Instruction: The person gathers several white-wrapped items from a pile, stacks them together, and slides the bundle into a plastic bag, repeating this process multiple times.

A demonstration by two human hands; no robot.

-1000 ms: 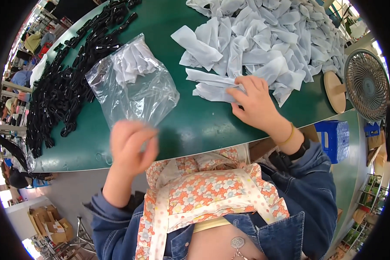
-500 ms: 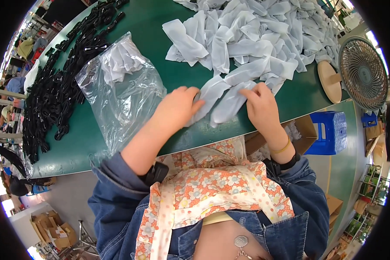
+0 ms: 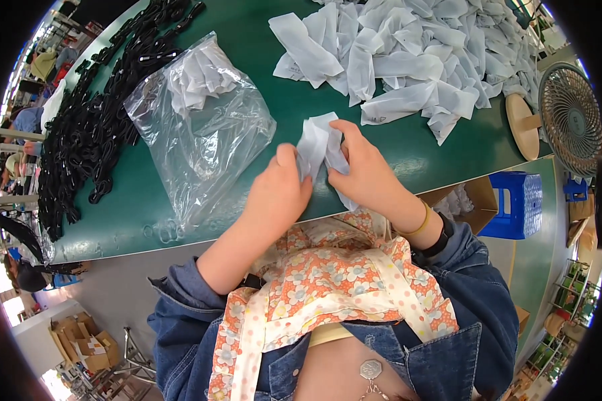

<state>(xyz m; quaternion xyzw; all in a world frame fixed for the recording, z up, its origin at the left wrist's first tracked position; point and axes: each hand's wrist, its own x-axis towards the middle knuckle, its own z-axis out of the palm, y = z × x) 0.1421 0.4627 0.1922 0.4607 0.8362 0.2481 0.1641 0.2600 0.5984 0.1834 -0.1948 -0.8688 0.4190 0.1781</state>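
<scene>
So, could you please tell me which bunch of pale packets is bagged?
The fanned row inside the clear bag; the heap lies loose to its right, and a small bunch is between the left hand and right hand.

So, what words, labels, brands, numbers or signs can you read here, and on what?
None is legible.
Held pale packets: no print I can make out.
Packet at the pile's near edge: dark marks, too small to read.
Fan: hub marking, too small.
Pendant: raised design, too small.

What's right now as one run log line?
left hand: holding pale packets; right hand: holding pale packets; plastic bag: on green table
</scene>
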